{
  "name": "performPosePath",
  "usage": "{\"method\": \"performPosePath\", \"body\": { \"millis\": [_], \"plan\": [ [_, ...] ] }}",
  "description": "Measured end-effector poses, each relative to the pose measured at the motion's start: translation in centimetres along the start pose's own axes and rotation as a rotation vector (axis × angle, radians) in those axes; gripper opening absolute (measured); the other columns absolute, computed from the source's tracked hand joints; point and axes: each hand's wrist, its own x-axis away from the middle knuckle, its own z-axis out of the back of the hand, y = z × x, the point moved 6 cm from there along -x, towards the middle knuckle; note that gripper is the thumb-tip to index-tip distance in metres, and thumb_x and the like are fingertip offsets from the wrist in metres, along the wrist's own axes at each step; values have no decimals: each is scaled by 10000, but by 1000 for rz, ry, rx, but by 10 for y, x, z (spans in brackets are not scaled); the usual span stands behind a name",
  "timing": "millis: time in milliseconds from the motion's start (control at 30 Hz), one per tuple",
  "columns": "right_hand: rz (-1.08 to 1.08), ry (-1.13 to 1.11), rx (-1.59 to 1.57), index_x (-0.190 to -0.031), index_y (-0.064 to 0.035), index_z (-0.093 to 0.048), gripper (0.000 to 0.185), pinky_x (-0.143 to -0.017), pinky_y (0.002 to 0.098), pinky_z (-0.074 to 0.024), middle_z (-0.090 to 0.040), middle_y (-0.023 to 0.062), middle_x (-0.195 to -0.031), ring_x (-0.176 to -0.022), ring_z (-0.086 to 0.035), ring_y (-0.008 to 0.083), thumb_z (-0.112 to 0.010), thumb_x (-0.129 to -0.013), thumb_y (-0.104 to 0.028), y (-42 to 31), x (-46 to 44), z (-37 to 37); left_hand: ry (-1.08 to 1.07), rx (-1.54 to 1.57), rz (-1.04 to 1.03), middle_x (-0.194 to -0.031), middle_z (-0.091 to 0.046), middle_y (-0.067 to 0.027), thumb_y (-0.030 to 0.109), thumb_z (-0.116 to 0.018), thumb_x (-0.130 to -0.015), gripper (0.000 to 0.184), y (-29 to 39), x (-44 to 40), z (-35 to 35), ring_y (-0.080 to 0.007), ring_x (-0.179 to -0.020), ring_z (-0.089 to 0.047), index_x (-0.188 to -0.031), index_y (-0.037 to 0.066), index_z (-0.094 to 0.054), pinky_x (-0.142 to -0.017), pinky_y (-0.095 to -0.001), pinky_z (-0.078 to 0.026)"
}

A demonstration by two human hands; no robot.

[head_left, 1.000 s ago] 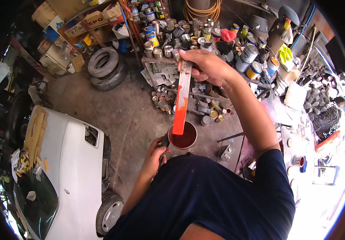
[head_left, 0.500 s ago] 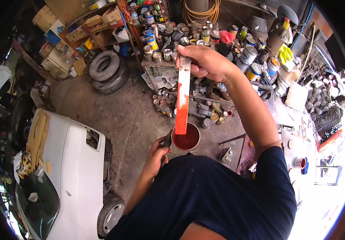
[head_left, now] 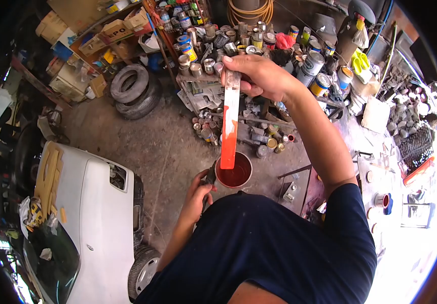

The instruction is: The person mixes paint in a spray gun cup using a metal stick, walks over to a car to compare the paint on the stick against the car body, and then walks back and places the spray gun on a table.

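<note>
My right hand (head_left: 256,76) is raised, its thumb and fingers closed on the top of a flat paint stirring stick (head_left: 230,124). The stick hangs down, pale in its upper part and coated with wet orange-red paint below. Its lower end appears over the mouth of a round paint pot (head_left: 249,175) with dark red paint inside; whether it touches the paint I cannot tell. Beside the pot's left rim, my left hand (head_left: 195,197) is closed around a dark, handle-like part (head_left: 210,177). Part of the pot is hidden by the stick.
Many paint cans (head_left: 313,63) crowd a bench at the back, with smaller tins (head_left: 262,151) on the floor below. Stacked tires (head_left: 136,91) stand left of the bench. A white car (head_left: 104,218) is at my left; a paint-stained table (head_left: 348,167) is at right.
The view has shifted slightly, so the surroundings appear a little displaced. Both hands keep their holds, and the stick stays above the pot in nearly the same pose.
</note>
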Motion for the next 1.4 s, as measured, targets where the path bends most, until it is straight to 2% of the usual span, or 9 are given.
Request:
{"method": "performPosePath", "body": {
  "millis": [100, 167, 300, 367, 633, 767, 1000, 1200, 1400],
  "plan": [
    [0, 69, 153, -933, -64, -690, 477, -430, 224, -246, -435, -49, -594, -488, -329, 37, -498, -1025, -490, 4, 24, -11, 16, 17, -19, -1037, -597, -94, 182, -541, -906, 582, -5, -2, 8, -137, -886, -583, -1428, -35, -406, -614, -248, -468],
    [81, 89, 371, -947, -52, -704, 482, -549, 244, -381, -542, -33, -689, -602, -445, 66, -523, -1015, -493, 12, 44, -27, 38, 6, -18, -996, -587, -82, 173, -555, -899, 597, -6, -2, 14, -125, -867, -568, -1442, -22, -397, -643, -242, -467],
    [176, 143, 565, -964, -12, -669, 379, -667, 403, -499, -657, 146, -801, -726, -652, 316, -601, -990, -384, 59, 90, -74, 101, -21, -72, -989, -555, -65, 110, -590, -873, 649, -13, -7, 25, -116, -868, -545, -1471, 3, -363, -707, -254, -484],
    [271, 256, 542, -943, -22, -667, 293, -687, 440, -510, -673, 189, -886, -804, -665, 375, -638, -966, -312, 69, 108, -94, 143, -37, -92, -1004, -542, -60, 78, -601, -862, 683, -17, -11, 29, -117, -877, -539, -1487, 12, -337, -731, -265, -495],
    [272, 576, 969, -1016, -57, -646, 181, -600, 406, -526, -647, 115, -850, -729, -656, 315, -694, -887, -174, 101, 144, -107, 192, -154, -172, -1128, -530, -99, 67, -579, -882, 678, -31, -17, 45, -156, -974, -527, -1500, 11, -304, -813, -305, -486],
    [209, 622, 591, -1084, -49, -640, 217, -595, 409, -522, -617, 109, -816, -711, -648, 301, -675, -901, -161, 130, 153, -135, 153, -262, -281, -1159, -476, -121, 43, -597, -856, 760, -23, -20, 49, -176, -1003, -507, -1526, 27, -237, -856, -305, -491],
    [284, 683, 841, -1115, -60, -642, 254, -580, 403, -515, -584, 95, -793, -678, -626, 292, -684, -885, -161, 121, 157, -136, 139, -248, -353, -1191, -515, -126, 33, -573, -863, 715, -7, -23, 58, -198, -1048, -542, -1509, 16, -267, -919, -346, -488],
    [248, 815, 588, -1110, -59, -642, 233, -589, 405, -525, -593, 91, -807, -696, -642, 287, -671, -903, -163, 130, 159, -162, 96, -302, -411, -1263, -506, -144, 37, -563, -871, 701, -2, -29, 70, -203, -1047, -549, -1508, 17, -269, -865, -333, -486],
    [311, 773, 775, -1101, -68, -642, 243, -571, 398, -523, -578, 75, -796, -682, -642, 266, -687, -879, -155, 119, 162, -173, 68, -249, -428, -1370, -471, -171, 19, -539, -879, 679, 8, -28, 67, -217, -1078, -549, -1505, 17, -273, -867, -333, -478]
  ]
}}
